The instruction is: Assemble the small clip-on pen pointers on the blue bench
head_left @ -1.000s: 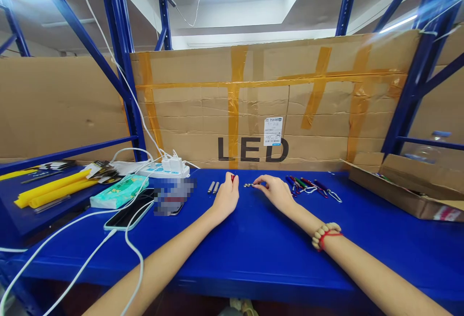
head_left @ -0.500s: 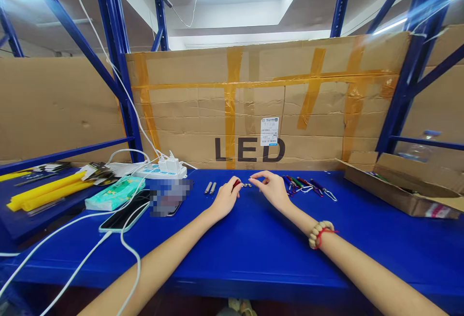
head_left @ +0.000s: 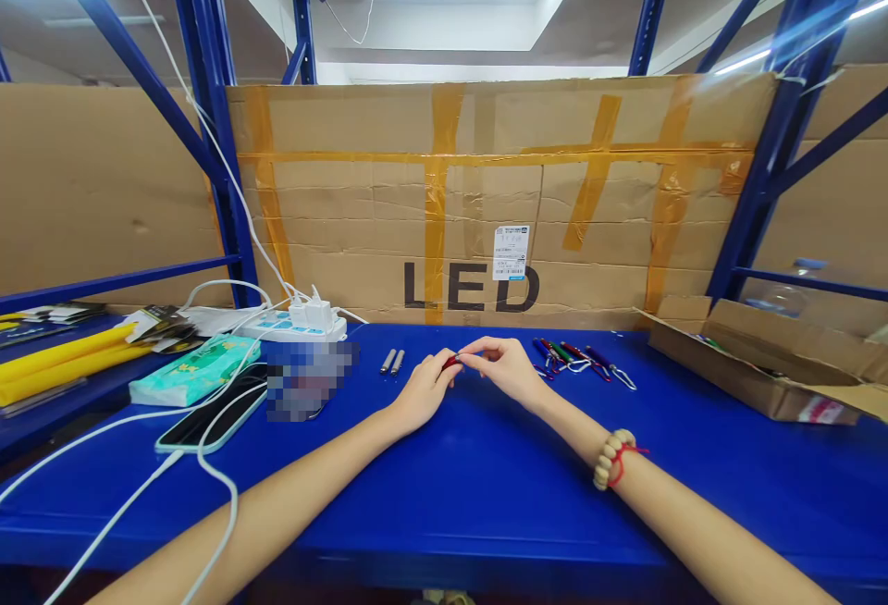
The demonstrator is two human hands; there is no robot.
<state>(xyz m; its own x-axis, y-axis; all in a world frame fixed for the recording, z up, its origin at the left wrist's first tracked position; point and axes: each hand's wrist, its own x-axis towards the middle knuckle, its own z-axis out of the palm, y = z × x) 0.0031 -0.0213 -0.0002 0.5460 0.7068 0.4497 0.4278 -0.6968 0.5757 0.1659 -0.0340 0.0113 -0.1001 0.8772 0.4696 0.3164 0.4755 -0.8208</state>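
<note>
My left hand (head_left: 422, 392) is closed around a small red tube-shaped piece (head_left: 450, 363), whose end sticks out between thumb and finger. My right hand (head_left: 505, 369) meets it from the right, thumb and fingertips pinched at that end. What the pinch holds is too small to make out. Left of my hands, two short silver cylinders (head_left: 392, 362) lie side by side on the blue table (head_left: 458, 485). Right of my right hand is a loose group of coloured metal tubes with carabiner clips (head_left: 579, 357), in red, green, blue and purple.
An open cardboard box (head_left: 756, 369) stands at the right. On the left are a phone (head_left: 215, 420) with white cables, a green tissue pack (head_left: 194, 369), a power strip (head_left: 305, 323) and yellow tubes (head_left: 66, 363). A cardboard wall (head_left: 333, 226) closes the back.
My right hand has moved left, and its fingertips now meet the red piece in my left hand. The small silver bits seen between my hands before are now out of sight. The view shifted slightly.
</note>
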